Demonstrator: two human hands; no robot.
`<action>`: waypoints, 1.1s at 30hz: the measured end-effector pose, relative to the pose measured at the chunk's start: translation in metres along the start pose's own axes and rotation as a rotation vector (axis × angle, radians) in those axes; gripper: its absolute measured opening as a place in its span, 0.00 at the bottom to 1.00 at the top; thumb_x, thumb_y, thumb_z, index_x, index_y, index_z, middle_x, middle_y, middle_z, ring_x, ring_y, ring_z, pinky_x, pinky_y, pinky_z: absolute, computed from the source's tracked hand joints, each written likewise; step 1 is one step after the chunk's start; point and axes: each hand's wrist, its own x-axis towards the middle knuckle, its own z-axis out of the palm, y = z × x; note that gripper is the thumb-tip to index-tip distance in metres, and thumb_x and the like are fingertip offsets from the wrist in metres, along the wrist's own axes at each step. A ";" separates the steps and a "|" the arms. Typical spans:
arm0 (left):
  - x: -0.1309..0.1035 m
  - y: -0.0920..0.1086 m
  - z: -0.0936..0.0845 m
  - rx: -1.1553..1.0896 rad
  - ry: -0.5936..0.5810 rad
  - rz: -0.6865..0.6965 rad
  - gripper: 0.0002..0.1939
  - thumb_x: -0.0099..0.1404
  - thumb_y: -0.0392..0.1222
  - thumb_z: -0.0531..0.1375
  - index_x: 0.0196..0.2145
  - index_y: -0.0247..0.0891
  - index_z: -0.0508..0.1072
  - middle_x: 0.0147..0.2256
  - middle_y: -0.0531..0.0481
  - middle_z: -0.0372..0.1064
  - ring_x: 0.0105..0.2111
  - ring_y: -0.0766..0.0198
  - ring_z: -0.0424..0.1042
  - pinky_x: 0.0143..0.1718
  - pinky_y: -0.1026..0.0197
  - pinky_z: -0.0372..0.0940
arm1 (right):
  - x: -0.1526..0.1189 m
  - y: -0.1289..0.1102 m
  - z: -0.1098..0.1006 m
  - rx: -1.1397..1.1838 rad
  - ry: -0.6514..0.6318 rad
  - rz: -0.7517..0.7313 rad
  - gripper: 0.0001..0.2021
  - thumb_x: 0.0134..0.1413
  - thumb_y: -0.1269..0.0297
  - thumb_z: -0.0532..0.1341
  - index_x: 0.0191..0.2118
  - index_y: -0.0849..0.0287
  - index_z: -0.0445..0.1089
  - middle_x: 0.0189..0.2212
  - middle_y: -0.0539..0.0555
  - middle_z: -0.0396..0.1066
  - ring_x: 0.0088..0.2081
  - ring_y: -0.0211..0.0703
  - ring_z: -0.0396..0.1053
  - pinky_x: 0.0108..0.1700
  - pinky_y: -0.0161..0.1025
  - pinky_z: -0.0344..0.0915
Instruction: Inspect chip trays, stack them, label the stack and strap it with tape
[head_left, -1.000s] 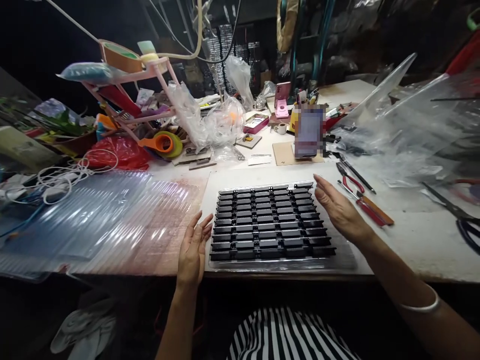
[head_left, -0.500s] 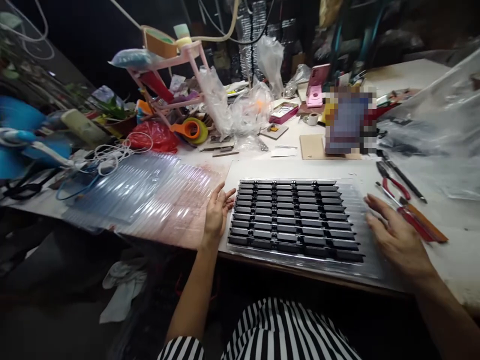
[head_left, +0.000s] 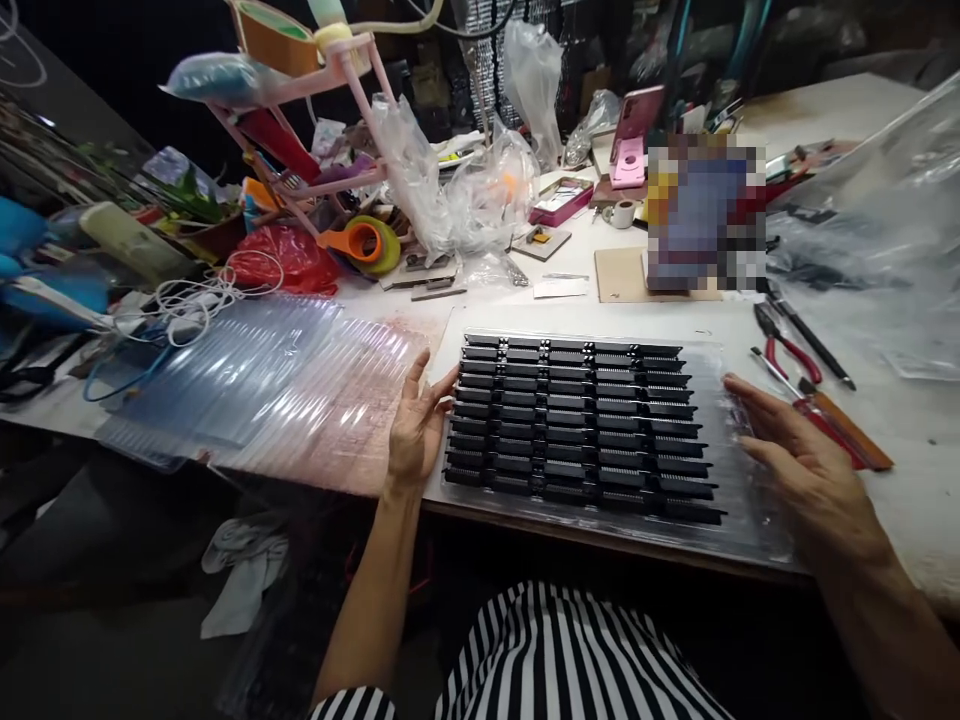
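Observation:
A clear plastic tray (head_left: 724,420) lies on the table in front of me, its front edge close to the table's edge. Several rows of black, comb-like plastic parts (head_left: 570,412) fill most of it; a bare strip shows along the right. At the tray's left edge, my left hand (head_left: 416,425) is open, thumb raised and fingers spread, with fingertips against or just beside the rim. My right hand (head_left: 806,460) is beside the right edge, fingers stretched and thumb apart, seemingly touching the rim. The far fingers of this hand are partly hidden.
Ribbed clear plastic sheets (head_left: 255,385) lie on the left, near white cables (head_left: 202,295) and a blue fan (head_left: 45,270). Red-handled pliers (head_left: 787,345) and an orange-handled tool (head_left: 851,430) lie right of the tray. Behind stand a pink rack (head_left: 322,85), plastic bags (head_left: 487,190) and a pink phone (head_left: 637,120).
My view has shifted slightly, moving the background up and left. The left hand's thumb and fingers have opened wider at the tray's edge, and my right hand is closer against the right rim.

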 end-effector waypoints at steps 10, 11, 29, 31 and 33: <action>0.000 0.002 0.001 -0.018 0.027 -0.003 0.28 0.63 0.44 0.56 0.61 0.46 0.55 0.45 0.46 0.72 0.43 0.61 0.69 0.46 0.58 0.60 | -0.006 -0.012 0.007 0.218 0.112 -0.174 0.21 0.50 0.72 0.59 0.51 0.53 0.67 0.59 0.53 0.59 0.58 0.52 0.57 0.61 0.52 0.54; 0.000 0.002 0.001 -0.017 0.031 -0.003 0.28 0.64 0.44 0.56 0.61 0.46 0.55 0.45 0.46 0.72 0.42 0.61 0.69 0.46 0.58 0.60 | -0.006 -0.013 0.007 0.218 0.116 -0.179 0.20 0.51 0.72 0.59 0.51 0.52 0.67 0.59 0.53 0.58 0.58 0.52 0.57 0.61 0.53 0.54; 0.000 0.003 0.001 0.001 0.039 0.001 0.27 0.64 0.44 0.56 0.60 0.48 0.57 0.47 0.46 0.71 0.36 0.65 0.69 0.38 0.64 0.62 | -0.009 -0.021 0.012 0.181 0.175 -0.259 0.18 0.50 0.73 0.58 0.48 0.53 0.68 0.59 0.53 0.59 0.58 0.51 0.58 0.61 0.54 0.52; 0.000 0.002 0.001 0.006 0.031 0.002 0.28 0.63 0.45 0.56 0.60 0.48 0.56 0.48 0.46 0.71 0.36 0.64 0.69 0.38 0.63 0.62 | -0.009 -0.021 0.012 0.191 0.182 -0.269 0.17 0.51 0.73 0.58 0.48 0.54 0.69 0.59 0.54 0.59 0.58 0.52 0.58 0.61 0.55 0.52; 0.000 0.001 0.000 0.004 0.028 -0.004 0.28 0.63 0.45 0.56 0.60 0.48 0.56 0.48 0.46 0.70 0.36 0.65 0.69 0.38 0.63 0.62 | -0.009 -0.020 0.013 0.198 0.187 -0.275 0.17 0.51 0.72 0.58 0.48 0.54 0.69 0.59 0.54 0.59 0.58 0.52 0.58 0.61 0.55 0.51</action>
